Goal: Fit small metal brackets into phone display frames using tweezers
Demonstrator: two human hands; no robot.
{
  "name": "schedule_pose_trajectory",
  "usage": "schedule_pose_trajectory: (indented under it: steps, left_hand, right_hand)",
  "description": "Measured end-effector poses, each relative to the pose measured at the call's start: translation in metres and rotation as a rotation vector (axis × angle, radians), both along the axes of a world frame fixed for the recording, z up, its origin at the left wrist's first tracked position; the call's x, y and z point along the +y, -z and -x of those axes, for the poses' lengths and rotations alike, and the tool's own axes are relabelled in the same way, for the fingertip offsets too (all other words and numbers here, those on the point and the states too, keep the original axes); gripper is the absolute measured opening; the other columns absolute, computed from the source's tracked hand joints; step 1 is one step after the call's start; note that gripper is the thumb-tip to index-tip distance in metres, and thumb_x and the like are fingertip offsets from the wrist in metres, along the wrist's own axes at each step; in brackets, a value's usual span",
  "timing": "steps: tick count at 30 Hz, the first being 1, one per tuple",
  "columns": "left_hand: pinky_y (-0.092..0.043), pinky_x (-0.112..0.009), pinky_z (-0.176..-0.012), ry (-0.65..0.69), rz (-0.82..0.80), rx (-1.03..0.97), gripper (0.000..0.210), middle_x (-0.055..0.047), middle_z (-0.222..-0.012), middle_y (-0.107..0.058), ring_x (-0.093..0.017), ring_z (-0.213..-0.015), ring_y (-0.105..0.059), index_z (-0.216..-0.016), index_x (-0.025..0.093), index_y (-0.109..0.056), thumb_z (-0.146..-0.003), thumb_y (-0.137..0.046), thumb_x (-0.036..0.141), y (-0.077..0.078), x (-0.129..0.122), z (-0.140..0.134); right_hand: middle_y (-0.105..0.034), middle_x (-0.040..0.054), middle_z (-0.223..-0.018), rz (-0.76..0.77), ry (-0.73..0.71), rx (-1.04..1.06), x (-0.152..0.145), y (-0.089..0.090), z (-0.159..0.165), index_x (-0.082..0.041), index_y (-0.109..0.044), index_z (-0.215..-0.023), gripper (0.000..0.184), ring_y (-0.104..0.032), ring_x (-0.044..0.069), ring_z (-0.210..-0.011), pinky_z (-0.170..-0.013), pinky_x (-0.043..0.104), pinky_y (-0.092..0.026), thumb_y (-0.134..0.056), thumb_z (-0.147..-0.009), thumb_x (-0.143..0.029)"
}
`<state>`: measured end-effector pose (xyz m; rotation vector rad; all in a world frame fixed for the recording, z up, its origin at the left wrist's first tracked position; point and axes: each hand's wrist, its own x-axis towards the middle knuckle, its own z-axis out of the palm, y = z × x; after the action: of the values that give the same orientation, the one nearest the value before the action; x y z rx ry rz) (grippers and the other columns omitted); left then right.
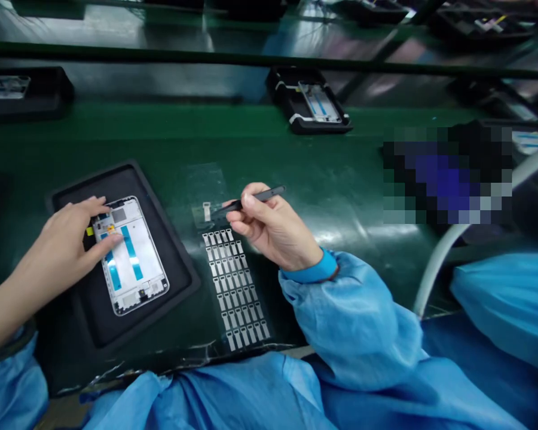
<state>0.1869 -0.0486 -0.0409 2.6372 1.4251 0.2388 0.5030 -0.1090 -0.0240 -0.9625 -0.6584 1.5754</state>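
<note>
An opened smartphone housing (147,254), silvery with blue strips, lies in a black tray (99,331) at the left. My left hand (69,236) rests over its upper left part, fingers stretched out and thumb lying across the inside near a small orange-yellow piece. In my right hand (273,224) are black tweezers (269,193), pinched between thumb and fingers. Their tips point left, close to a single pale tab (207,211) on clear film; whether they touch it I cannot tell. Below that hand, a clear sheet holds rows of small silvery tabs (235,280).
Beyond the green work surface (161,128), a black holder (314,125) carries another phone housing. A second holder (49,89) stands at far left. On the right are a curved pale tube (434,263), a pixelated area and a blue-sleeved person (511,298).
</note>
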Motion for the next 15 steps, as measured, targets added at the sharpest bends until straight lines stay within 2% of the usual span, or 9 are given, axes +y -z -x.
schedule_pose_trajectory:
  steps: [3,7,11,15]
  left_hand:
    - [-0.037,-0.05,-0.104,-0.009,-0.043,-0.058,0.045,-0.014,-0.132,-0.051,-0.032,-0.12,-0.05,-0.119,0.017,-0.044,-0.088,-0.043,0.051,0.013,-0.013,0.01]
    - [-0.038,-0.048,-0.102,0.057,-0.032,-0.134,0.039,-0.016,-0.131,-0.052,-0.029,-0.121,-0.05,-0.115,0.016,-0.047,-0.088,-0.047,0.045,0.024,-0.025,0.015]
    - [-0.035,-0.048,-0.106,0.094,0.002,-0.198,0.037,-0.013,-0.133,-0.051,-0.027,-0.123,-0.048,-0.117,0.019,-0.046,-0.089,-0.047,0.044,0.025,-0.031,0.017]
    - [-0.039,-0.045,-0.103,0.02,0.034,-0.255,0.034,-0.013,-0.136,-0.047,-0.027,-0.126,-0.045,-0.117,0.019,-0.045,-0.089,-0.046,0.039,0.023,-0.032,0.018]
  right_hand:
    - [-0.07,-0.004,-0.072,-0.027,-0.02,-0.081,0.005,-0.008,0.037,-0.02,-0.051,-0.079,0.025,-0.07,0.009,-0.062,-0.055,0.014,-0.058,-0.074,-0.071,-0.028]
    - [-0.065,-0.0062,-0.066,-0.051,-0.015,-0.185,0.018,-0.01,0.091,-0.02,-0.05,-0.081,0.028,-0.07,0.011,-0.063,-0.056,0.017,-0.058,-0.074,-0.07,-0.027]
    - [-0.062,-0.0062,-0.063,-0.094,-0.046,-0.258,0.035,0.003,0.123,-0.02,-0.049,-0.082,0.032,-0.07,0.011,-0.062,-0.057,0.018,-0.058,-0.075,-0.068,-0.033]
    - [-0.06,-0.0068,-0.06,-0.119,-0.057,-0.31,0.047,0.021,0.132,-0.02,-0.049,-0.081,0.036,-0.068,0.01,-0.057,-0.054,0.018,-0.057,-0.076,-0.066,-0.038]
